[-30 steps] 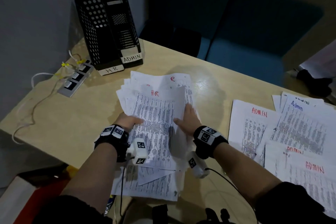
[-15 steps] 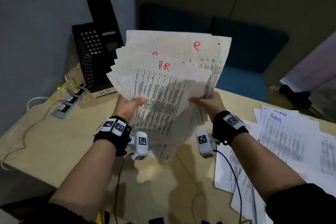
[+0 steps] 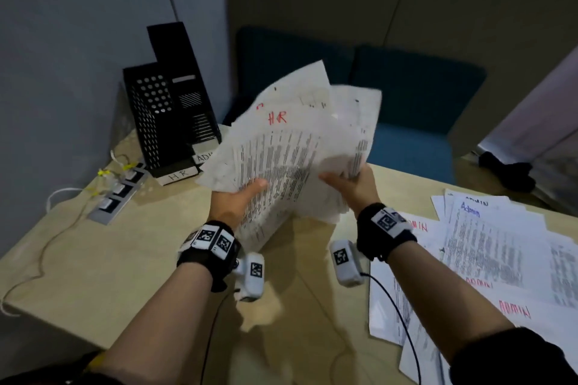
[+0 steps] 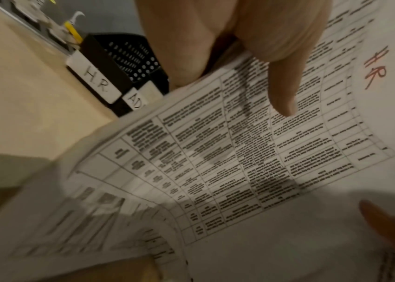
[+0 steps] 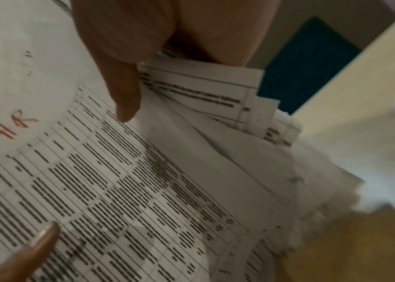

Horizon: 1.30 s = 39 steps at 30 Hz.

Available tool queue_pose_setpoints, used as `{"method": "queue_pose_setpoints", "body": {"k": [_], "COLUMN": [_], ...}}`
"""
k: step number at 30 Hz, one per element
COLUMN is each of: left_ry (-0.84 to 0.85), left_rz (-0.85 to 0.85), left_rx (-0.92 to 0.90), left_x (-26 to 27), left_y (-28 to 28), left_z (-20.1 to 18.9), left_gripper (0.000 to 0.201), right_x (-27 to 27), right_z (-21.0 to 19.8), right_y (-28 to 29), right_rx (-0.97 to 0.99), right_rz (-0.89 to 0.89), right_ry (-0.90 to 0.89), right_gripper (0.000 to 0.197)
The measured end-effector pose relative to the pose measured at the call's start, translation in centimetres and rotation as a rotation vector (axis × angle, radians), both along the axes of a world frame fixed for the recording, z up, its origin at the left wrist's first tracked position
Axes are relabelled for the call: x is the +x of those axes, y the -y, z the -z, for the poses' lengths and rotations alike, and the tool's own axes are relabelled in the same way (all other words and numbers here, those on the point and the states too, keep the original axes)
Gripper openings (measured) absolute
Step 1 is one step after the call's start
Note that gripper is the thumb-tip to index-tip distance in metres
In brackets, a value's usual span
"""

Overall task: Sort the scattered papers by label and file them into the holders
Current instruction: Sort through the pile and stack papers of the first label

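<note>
**HR stack in the air, HR holder ahead-left**

Both hands hold the HR stack clear of the desk. Left hand grips its lower left edge, thumb on the top sheet; right hand pinches the lower right edge, fingers curled over fanned corners. Sheets are uneven, not squared.

HR holder stands upright beyond and left of the stack; the ADMIN holder stands just right of it, touching. Left hand is nearer. The stack's long axis tilts up and right, apparently, through blur. Judgement: square up, then swing left into the holder. ADMIN papers lie on the desk, well right of the holder.
</note>
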State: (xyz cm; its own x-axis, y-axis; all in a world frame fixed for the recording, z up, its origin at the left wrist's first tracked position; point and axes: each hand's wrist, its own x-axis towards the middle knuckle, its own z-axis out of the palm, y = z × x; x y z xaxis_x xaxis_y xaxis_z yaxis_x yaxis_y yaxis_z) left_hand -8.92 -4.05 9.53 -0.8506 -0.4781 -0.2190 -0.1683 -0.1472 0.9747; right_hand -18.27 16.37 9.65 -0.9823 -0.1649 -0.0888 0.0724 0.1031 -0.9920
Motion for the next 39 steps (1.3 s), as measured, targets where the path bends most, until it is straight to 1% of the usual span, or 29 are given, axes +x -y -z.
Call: {"method": "queue_pose_setpoints", "body": {"k": [2, 4, 5, 6, 7, 8, 11, 12, 14, 15, 16, 18, 20, 22, 23, 24, 25, 26, 28, 30, 32, 36, 37, 39], "left_ry": [0.012, -0.02, -0.028, -0.036, -0.046, -0.059, -0.102, -0.121, -0.166, -0.192, -0.201, -0.19, -0.17, -0.163, -0.171, -0.171, -0.157, -0.143, -0.13, -0.104, -0.064, -0.014, -0.001, -0.015], "left_rz": [0.024, 0.02, 0.008, -0.001, -0.002, -0.01, -0.116, -0.163, -0.221, -0.233, -0.235, -0.201, -0.143, -0.08, -0.034, 0.002, 0.019, 0.022, 0.008, -0.001, -0.018, -0.051, -0.065, -0.106], "left_rx": [0.001, 0.001, -0.006, -0.014, -0.01, -0.002, 0.001, 0.01, 0.039, 0.041, 0.032, 0.021, -0.01, -0.067, -0.094, -0.108, -0.113, -0.112, -0.095, -0.082, -0.072, -0.039, -0.018, 0.008], "left_x": [0.4, 0.5, 0.5, 0.4, 0.3, 0.1, -1.0, -1.4, -2.0, -2.1, -2.1, -2.0, -1.7, -1.4, -1.2, -1.0, -0.9, -0.9, -1.0, -1.2, -1.5, -1.6, -1.4, -1.0], "left_y": [0.1, 0.6, 1.0, 1.2, 1.5, 1.5, 1.1, 1.0, 1.0, 1.0, 1.2, 1.4, 1.6, 1.9, 2.0, 2.0, 2.0, 2.0, 2.1, 2.3, 2.6, 3.9, 4.1, 4.4], "left_z": [0.1, 0.5, 0.7, 0.7, 0.9, 0.8, 0.0, -0.4, -1.4, -1.7, -1.9, -1.5, -0.7, 0.4, 0.9, 1.0, 1.2, 1.2, 1.2, 1.0, 0.7, 1.1, 1.1, 0.8], "left_gripper": [0.05, 0.045, 0.046, 0.046, 0.045, 0.041, 0.032, 0.032, 0.033, 0.033, 0.034, 0.036, 0.039, 0.049, 0.054, 0.057, 0.057, 0.056, 0.054, 0.05, 0.05, 0.064, 0.064, 0.058], "right_x": [0.4, 0.3, 0.2, 0.0, -0.2, -0.4, -1.0, -1.1, -1.4, -1.5, -1.6, -1.7, -1.5, -1.0, -0.8, -0.8, -0.8, -0.9, -1.5, -1.9, -2.0, -2.2, -2.2, -2.5], "right_z": [1.2, 1.7, 1.9, 2.0, 2.0, 1.9, 1.3, 0.9, 0.0, -0.5, -0.8, -1.3, -0.9, 0.0, 0.5, 1.0, 1.2, 1.3, 1.3, 0.9, 0.8, 0.8, 0.7, 0.2], "right_y": [0.2, 0.4, 0.5, 0.5, 0.6, 0.7, 1.5, 1.8, 2.3, 2.4, 2.5, 2.4, 2.2, 1.9, 1.8, 1.7, 1.6, 1.6, 1.6, 1.8, 2.1, 2.9, 3.0, 3.1], "right_rx": [-0.041, -0.062, -0.084, -0.109, -0.117, -0.105, -0.027, -0.019, -0.003, 0.018, 0.048, 0.111, 0.116, 0.008, -0.061, -0.116, -0.17, -0.218, -0.282, -0.205, -0.107, -0.03, -0.006, 0.029], "right_rz": [0.01, 0.062, 0.098, 0.133, 0.159, 0.171, 0.175, 0.181, 0.192, 0.19, 0.188, 0.131, 0.046, -0.031, -0.038, -0.019, 0.015, 0.068, 0.172, 0.198, 0.156, 0.102, 0.079, 0.014], "right_ry": [0.049, 0.064, 0.062, 0.056, 0.048, 0.035, -0.002, -0.032, -0.11, -0.156, -0.203, -0.252, -0.247, -0.143, -0.091, -0.057, -0.039, -0.026, -0.013, -0.03, -0.093, -0.191, -0.217, -0.279], "right_gripper": [0.056, 0.072, 0.076, 0.075, 0.068, 0.056, 0.015, 0.011, 0.026, 0.028, 0.024, 0.009, 0.033, 0.057, 0.067, 0.072, 0.072, 0.069, 0.052, 0.03, 0.017, 0.014, 0.011, 0.008]}}
